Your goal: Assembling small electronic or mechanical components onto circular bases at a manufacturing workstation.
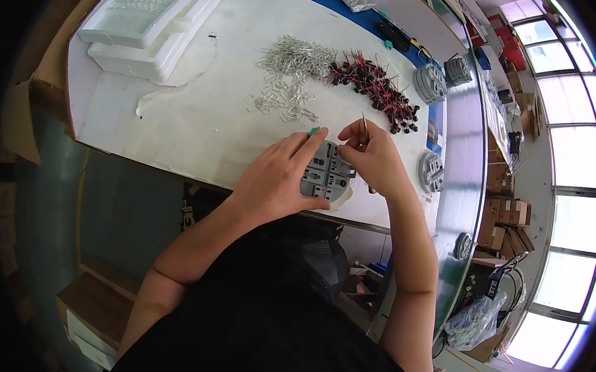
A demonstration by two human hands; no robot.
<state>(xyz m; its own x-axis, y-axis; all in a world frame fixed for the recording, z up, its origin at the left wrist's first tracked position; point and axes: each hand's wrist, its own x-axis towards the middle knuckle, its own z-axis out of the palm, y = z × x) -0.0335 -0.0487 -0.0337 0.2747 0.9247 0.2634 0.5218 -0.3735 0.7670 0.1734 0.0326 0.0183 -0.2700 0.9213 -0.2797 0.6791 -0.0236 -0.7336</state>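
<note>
Left hand (277, 175) grips round grey housing (329, 173) by its rim, probably best hold; likely light, stiff plastic. Right hand (374, 156), at housing's upper right, pinches thin tool (364, 125).

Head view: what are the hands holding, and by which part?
The left hand holds the grey disc by its far and near edges. The right hand holds a thin dark object; its kind and held part can't be told.
</note>
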